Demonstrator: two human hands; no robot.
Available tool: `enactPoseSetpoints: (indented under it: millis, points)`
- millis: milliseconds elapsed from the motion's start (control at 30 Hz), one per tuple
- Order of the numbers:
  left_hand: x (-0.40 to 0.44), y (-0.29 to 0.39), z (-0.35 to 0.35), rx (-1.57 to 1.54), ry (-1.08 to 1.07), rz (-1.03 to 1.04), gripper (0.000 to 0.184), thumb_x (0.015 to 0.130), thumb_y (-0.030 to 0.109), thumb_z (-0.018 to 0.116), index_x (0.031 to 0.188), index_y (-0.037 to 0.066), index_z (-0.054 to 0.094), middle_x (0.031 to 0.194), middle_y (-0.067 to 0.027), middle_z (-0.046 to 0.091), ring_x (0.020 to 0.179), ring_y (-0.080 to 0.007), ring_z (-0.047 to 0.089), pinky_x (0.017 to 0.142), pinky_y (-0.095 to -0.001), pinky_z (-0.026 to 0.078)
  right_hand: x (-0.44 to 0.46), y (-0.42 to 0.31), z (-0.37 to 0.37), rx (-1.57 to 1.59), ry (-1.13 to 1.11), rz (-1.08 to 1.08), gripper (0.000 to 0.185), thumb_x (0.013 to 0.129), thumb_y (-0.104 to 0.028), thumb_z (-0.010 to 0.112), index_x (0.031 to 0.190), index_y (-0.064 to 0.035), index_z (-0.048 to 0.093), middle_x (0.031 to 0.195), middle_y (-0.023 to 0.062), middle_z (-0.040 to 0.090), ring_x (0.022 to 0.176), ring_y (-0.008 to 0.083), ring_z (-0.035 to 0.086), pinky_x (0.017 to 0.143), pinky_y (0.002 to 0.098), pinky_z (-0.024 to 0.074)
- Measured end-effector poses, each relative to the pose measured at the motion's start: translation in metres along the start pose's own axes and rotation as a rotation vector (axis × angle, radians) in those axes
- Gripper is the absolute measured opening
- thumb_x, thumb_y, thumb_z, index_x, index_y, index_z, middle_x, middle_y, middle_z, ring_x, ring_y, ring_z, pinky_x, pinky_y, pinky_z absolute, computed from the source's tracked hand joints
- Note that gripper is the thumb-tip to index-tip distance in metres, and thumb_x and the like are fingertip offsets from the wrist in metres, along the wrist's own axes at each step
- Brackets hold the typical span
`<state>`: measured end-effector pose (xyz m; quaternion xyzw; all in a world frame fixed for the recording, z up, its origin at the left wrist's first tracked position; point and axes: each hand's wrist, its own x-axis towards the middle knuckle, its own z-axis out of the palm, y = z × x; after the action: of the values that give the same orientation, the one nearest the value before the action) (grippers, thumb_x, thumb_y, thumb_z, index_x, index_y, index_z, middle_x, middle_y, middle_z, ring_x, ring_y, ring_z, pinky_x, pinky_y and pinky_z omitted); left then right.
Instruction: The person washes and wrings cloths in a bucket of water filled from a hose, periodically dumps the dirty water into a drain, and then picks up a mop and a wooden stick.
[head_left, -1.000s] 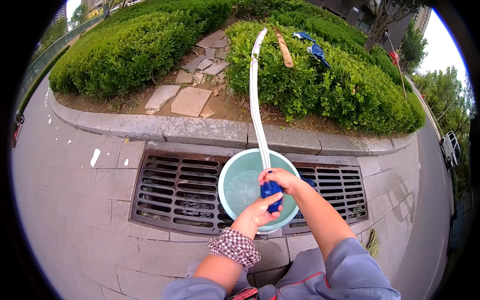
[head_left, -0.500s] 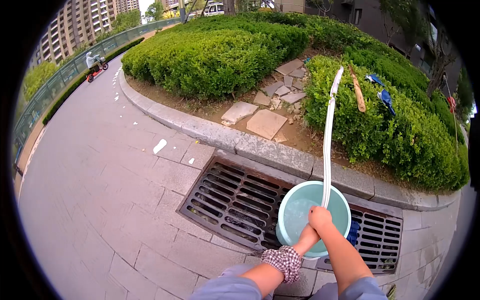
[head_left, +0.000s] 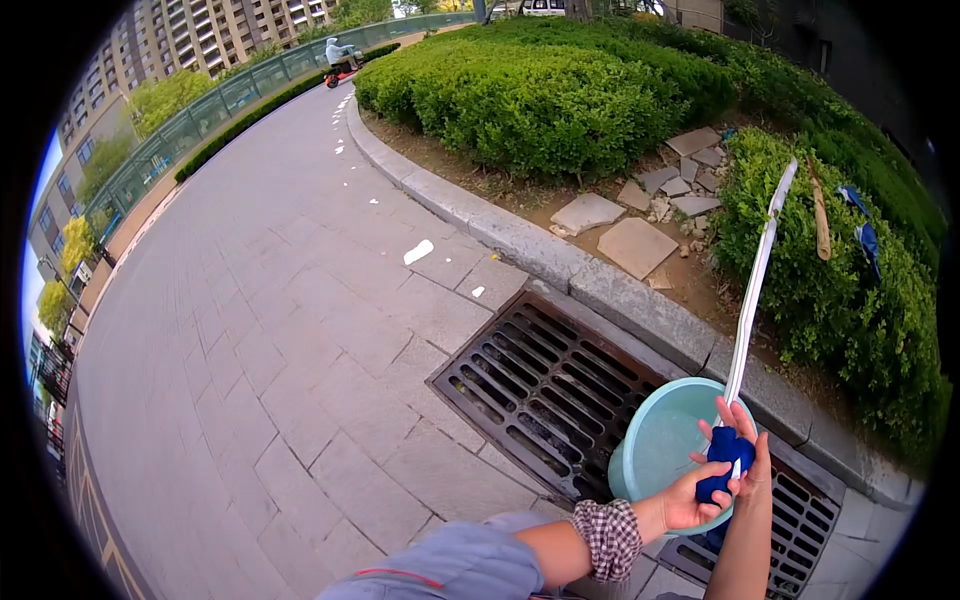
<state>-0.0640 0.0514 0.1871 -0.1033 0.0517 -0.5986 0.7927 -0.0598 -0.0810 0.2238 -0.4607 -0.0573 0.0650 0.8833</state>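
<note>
My left hand (head_left: 692, 498), with a checked cuff at the wrist, pinches a bunched dark blue cloth (head_left: 727, 455). My right hand (head_left: 752, 455) cradles the same cloth from behind, its fingers curling up around it. A long white strip (head_left: 757, 290) slants up from my hands towards the hedge. A bit of white shows within the cloth, but I cannot tell whether the cloth wraps the strip's lower end. Under my hands stands a pale green bucket (head_left: 650, 430) with cloudy liquid in it.
The bucket stands over metal drain grates (head_left: 540, 390) beside a stone curb (head_left: 545, 250). On the right hedge (head_left: 840, 310) lie a brown stick (head_left: 820, 215) and a blue item (head_left: 867, 240). White scraps (head_left: 418, 251) dot the pavement. Far off, a person rides a red scooter (head_left: 340, 74).
The view has swung left. My hands, clasped at the strip over the bucket before, are now apart around a dark blue cloth. The scooter rider is farther along the path.
</note>
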Motion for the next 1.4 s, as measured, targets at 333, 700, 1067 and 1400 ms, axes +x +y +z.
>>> enactPoseSetpoints:
  millis: [333, 700, 1067, 1400]
  points:
    - [-0.007, -0.001, 0.010, 0.394, -0.017, -0.078, 0.041, 0.084, 0.024, 0.071, 0.113, 0.006, 0.047, 0.092, -0.0015, 0.051, 0.067, -0.0063, 0.047, 0.047, -0.0167, 0.033, 0.008, -0.031, 0.008, -0.251, 0.289, 0.392, 0.047, 0.090, -0.043, 0.059, 0.057, -0.0145, 0.041, 0.069, 0.0026, 0.051, 0.070, 0.0167, 0.057, 0.059, 0.0313, 0.0524]
    - [0.011, 0.002, -0.003, 0.837, 0.581, -0.005, 0.014, 0.078, 0.013, 0.064, 0.080, 0.006, 0.052, 0.068, 0.0004, 0.046, 0.047, -0.0045, 0.038, 0.036, -0.0195, 0.020, 0.022, 0.003, 0.009, -1.219, 0.482, 0.531, 0.045, 0.088, -0.039, 0.058, 0.061, -0.0028, 0.058, 0.056, 0.0047, 0.055, 0.051, 0.0141, 0.050, 0.054, 0.0306, 0.0436]
    - [0.022, -0.006, -0.002, 1.061, 0.605, 0.270, 0.024, 0.078, 0.014, 0.068, 0.096, 0.004, 0.056, 0.082, -0.0013, 0.056, 0.068, -0.0106, 0.053, 0.054, -0.0248, 0.039, 0.007, -0.002, -0.007, -1.081, 0.357, 0.193, 0.051, 0.092, -0.050, 0.052, 0.077, -0.0025, 0.064, 0.087, 0.0081, 0.059, 0.082, 0.0137, 0.056, 0.079, 0.0274, 0.0436]
    - [0.037, -0.007, -0.002, 0.824, 0.406, 0.130, 0.053, 0.085, 0.032, 0.063, 0.128, 0.009, 0.044, 0.113, -0.0063, 0.058, 0.102, -0.0201, 0.057, 0.084, -0.0371, 0.045, -0.081, -0.061, -0.039, -0.559, 0.455, 0.284, 0.058, 0.081, -0.041, 0.071, 0.126, -0.0106, 0.050, 0.110, 0.0040, 0.056, 0.102, 0.0137, 0.053, 0.085, 0.0292, 0.0470]
